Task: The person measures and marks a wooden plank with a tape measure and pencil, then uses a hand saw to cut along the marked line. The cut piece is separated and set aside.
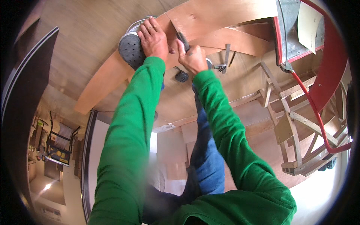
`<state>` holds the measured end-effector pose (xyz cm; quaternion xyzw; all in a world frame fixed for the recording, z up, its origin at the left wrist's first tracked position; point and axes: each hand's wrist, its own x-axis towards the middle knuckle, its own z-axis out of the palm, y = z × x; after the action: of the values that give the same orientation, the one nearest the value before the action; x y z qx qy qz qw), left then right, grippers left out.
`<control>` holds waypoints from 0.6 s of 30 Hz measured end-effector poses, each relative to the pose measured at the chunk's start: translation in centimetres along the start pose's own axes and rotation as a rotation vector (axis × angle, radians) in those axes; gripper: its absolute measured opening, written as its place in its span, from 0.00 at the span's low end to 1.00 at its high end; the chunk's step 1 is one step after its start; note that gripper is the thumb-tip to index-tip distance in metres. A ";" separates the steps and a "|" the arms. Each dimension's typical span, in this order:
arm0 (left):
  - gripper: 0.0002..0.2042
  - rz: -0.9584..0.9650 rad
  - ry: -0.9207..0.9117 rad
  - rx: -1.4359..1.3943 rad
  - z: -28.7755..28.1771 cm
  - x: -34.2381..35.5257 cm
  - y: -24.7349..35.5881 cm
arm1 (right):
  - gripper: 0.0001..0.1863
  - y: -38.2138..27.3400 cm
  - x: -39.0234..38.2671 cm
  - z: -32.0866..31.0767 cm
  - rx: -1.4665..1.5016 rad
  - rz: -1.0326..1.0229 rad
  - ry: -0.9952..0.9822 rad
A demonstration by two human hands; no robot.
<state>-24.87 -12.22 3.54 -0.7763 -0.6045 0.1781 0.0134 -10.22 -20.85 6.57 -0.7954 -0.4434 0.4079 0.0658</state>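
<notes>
Although partly covered by the arms, the long reddish-brown sheet (103, 82) is found beneath and beyond the hands, its curved long axis running obliquely from near-left to far-right. At the left, just beside the left hand (154, 39), is a dark perforated shoe (132, 50). That hand lies palm-down on the sheet, fingers extended, grasping nothing visible. Between the hands and slightly beyond, a thin seam (167, 17) crosses the axis; whether cut or joint cannot be determined. Nearer than the right hand (192, 56) sits a small black case (182, 76). The right hand is clenched around a dark-handled tool (182, 40), whose tip points away and leftward, toward the seam, making this hand's tool the nearer to it. Further right lies a metal square (226, 58).
</notes>
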 end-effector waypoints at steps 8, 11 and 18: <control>0.79 0.007 -0.191 -0.160 -3.5 -0.1 -0.3 | 0.25 -3.1 -18.5 -17.5 0.025 0.361 -0.217; 0.79 -0.013 -0.216 -0.179 -1.6 -0.2 -0.1 | 0.27 -3.3 -11.7 -12.8 -0.018 0.211 -0.152; 0.78 0.008 -0.030 -0.050 -0.1 -0.3 0.1 | 0.34 0.7 -2.3 -1.1 -0.034 0.089 -0.051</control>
<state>-24.76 -12.50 3.64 -0.7760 -0.6059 0.1744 -0.0158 -9.62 -22.73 8.28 -0.8048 -0.4158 0.4229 0.0227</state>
